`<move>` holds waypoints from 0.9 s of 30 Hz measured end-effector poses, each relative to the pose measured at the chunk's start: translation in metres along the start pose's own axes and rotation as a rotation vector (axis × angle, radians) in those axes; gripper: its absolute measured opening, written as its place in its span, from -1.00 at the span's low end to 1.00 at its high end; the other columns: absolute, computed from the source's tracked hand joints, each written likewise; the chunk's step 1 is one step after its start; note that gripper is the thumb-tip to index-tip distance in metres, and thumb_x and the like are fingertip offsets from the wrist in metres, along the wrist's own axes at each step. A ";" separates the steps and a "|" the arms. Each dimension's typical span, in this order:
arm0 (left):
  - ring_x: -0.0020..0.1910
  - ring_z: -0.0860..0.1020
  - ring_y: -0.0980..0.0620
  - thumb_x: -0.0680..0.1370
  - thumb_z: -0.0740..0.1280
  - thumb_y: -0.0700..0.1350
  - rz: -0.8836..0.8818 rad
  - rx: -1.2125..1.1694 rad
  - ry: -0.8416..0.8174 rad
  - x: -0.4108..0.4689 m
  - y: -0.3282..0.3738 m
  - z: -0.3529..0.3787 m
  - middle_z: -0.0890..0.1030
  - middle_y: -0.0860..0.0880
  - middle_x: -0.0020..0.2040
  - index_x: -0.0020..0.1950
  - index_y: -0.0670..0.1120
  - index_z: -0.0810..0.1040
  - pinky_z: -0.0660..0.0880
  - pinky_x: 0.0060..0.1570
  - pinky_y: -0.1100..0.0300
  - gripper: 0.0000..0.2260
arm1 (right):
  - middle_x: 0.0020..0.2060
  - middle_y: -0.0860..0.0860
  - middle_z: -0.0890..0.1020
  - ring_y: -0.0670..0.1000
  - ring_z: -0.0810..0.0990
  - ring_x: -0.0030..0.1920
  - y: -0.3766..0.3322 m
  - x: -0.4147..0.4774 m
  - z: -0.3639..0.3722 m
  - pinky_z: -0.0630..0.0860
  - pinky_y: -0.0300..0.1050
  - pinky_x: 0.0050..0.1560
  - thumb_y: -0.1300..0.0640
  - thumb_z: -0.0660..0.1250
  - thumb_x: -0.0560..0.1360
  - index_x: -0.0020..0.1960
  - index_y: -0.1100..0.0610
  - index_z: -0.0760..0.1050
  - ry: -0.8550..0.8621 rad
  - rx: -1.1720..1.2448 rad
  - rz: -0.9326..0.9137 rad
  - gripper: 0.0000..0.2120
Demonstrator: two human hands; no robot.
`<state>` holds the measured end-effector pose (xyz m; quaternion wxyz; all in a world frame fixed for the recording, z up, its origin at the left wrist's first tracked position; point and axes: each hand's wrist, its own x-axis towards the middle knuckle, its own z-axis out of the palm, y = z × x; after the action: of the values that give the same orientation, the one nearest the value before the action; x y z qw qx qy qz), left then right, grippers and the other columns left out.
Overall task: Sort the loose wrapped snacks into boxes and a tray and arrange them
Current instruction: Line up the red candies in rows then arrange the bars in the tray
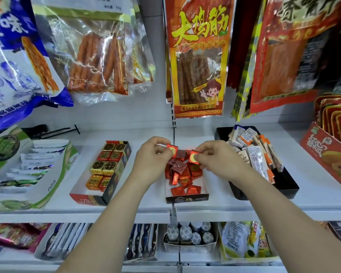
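My left hand pinches a red wrapped square with a gold disc above the middle box. My right hand pinches a second red square just beside it. Below both hands the middle box holds a loose heap of red wrapped squares. To its left an open box holds neat pairs of gold, red and orange wrapped squares. A black tray on the right holds several long white and orange wrapped bars.
A green and white box of white packets stands at the far left. A red carton stands at the far right. Large snack bags hang above the shelf. The lower shelf holds more packets and small bottles.
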<state>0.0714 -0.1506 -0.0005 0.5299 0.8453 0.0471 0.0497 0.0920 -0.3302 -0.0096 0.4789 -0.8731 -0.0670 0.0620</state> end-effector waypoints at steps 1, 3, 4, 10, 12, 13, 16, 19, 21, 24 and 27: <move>-0.32 0.51 0.18 0.52 0.31 -0.19 -0.012 -0.001 -0.003 0.003 -0.003 0.004 0.59 0.05 -0.28 0.09 -0.01 0.54 0.38 -0.30 0.28 -0.83 | -0.30 0.03 0.65 -0.01 0.63 -0.22 0.000 0.000 0.002 0.57 -0.04 -0.10 0.12 0.38 0.49 -0.16 0.04 0.58 -0.007 0.006 0.009 -0.95; -0.24 0.56 0.08 0.52 0.30 -0.19 -0.035 0.005 -0.021 0.009 -0.010 0.012 0.60 0.02 -0.25 0.09 -0.01 0.54 0.43 -0.26 0.21 -0.82 | -0.31 0.01 0.65 -0.02 0.61 -0.23 -0.001 0.000 0.004 0.58 -0.02 -0.08 0.11 0.39 0.48 -0.16 0.06 0.61 -0.028 0.003 0.013 -0.94; -0.18 0.59 0.02 0.51 0.30 -0.19 -0.044 0.009 -0.028 0.011 -0.014 0.016 0.61 -0.01 -0.22 0.08 0.00 0.54 0.46 -0.23 0.18 -0.83 | -0.31 0.01 0.64 -0.02 0.60 -0.24 0.000 0.000 0.004 0.58 -0.02 -0.08 0.12 0.40 0.48 -0.15 0.07 0.61 -0.033 0.000 0.013 -0.95; 0.09 0.57 0.00 0.56 0.28 -0.11 0.023 0.269 0.015 0.017 -0.018 0.026 0.64 -0.05 0.11 0.22 -0.03 0.57 0.47 0.07 0.20 -0.75 | -0.23 0.07 0.67 0.04 0.67 -0.14 0.009 0.005 0.006 0.59 -0.03 -0.02 0.12 0.41 0.47 -0.06 0.02 0.59 0.132 0.071 0.037 -0.95; 0.15 0.55 0.00 0.57 0.26 -0.10 0.076 0.366 0.025 0.016 -0.016 0.028 0.63 -0.05 0.16 0.24 -0.06 0.58 0.41 0.07 0.24 -0.74 | -0.26 0.01 0.65 0.00 0.65 -0.16 0.010 0.007 0.010 0.58 -0.11 -0.04 0.15 0.41 0.48 -0.08 0.03 0.60 0.138 0.098 0.047 -0.95; 0.15 0.55 0.00 0.57 0.27 -0.09 0.090 0.389 0.021 0.015 -0.015 0.029 0.63 -0.04 0.17 0.23 -0.06 0.59 0.40 0.06 0.25 -0.74 | -0.26 -0.02 0.64 -0.02 0.63 -0.17 0.010 0.008 0.013 0.57 -0.15 -0.06 0.18 0.40 0.48 -0.08 0.05 0.61 0.130 0.106 0.046 -0.94; 0.17 0.52 0.01 0.56 0.29 -0.09 0.108 0.442 0.001 0.013 -0.012 0.024 0.59 -0.04 0.20 0.26 -0.02 0.56 0.36 0.05 0.26 -0.72 | -0.21 -0.02 0.63 -0.05 0.60 -0.16 0.011 0.009 0.019 0.55 -0.19 -0.03 0.22 0.43 0.46 -0.02 0.11 0.65 0.147 0.075 0.017 -0.88; 0.06 0.50 0.11 0.50 0.36 -0.11 0.239 0.457 -0.019 0.008 0.003 0.010 0.57 0.06 0.08 0.15 0.07 0.61 0.37 -0.02 0.34 -0.76 | -0.23 0.01 0.63 -0.09 0.55 -0.27 0.012 0.009 0.021 0.51 -0.30 -0.14 0.19 0.46 0.43 -0.02 0.10 0.66 0.183 -0.015 -0.025 -0.87; -0.10 0.52 0.17 0.48 0.38 -0.13 0.304 0.501 -0.218 -0.002 0.013 0.007 0.59 0.15 -0.10 -0.01 0.09 0.68 0.43 -0.11 0.35 -0.84 | -0.30 -0.05 0.59 -0.15 0.50 -0.33 0.011 0.009 0.020 0.40 -0.45 -0.29 0.17 0.46 0.42 -0.07 0.09 0.66 0.202 -0.050 -0.054 -0.91; -0.23 0.50 0.16 0.47 0.41 -0.04 0.351 0.761 -0.491 -0.015 0.014 0.016 0.59 0.15 -0.27 -0.04 0.10 0.69 0.46 -0.17 0.21 -0.89 | -0.30 -0.07 0.57 -0.16 0.51 -0.31 0.010 0.009 0.017 0.37 -0.47 -0.31 0.16 0.44 0.44 -0.07 0.08 0.65 0.198 -0.060 -0.060 -0.93; -0.21 0.49 0.11 0.48 0.41 0.04 0.344 0.863 -0.567 -0.015 0.011 0.021 0.55 0.15 -0.25 0.10 0.09 0.65 0.39 -0.21 0.21 -0.79 | -0.26 0.01 0.60 -0.10 0.51 -0.32 0.011 0.008 0.009 0.43 -0.26 -0.23 0.18 0.40 0.48 -0.05 0.05 0.62 0.152 -0.051 -0.055 -0.92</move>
<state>0.0597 -0.1762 0.0002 0.1110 0.9619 -0.2203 -0.1180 0.0993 -0.3272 -0.0238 0.4616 -0.8851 -0.0561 -0.0192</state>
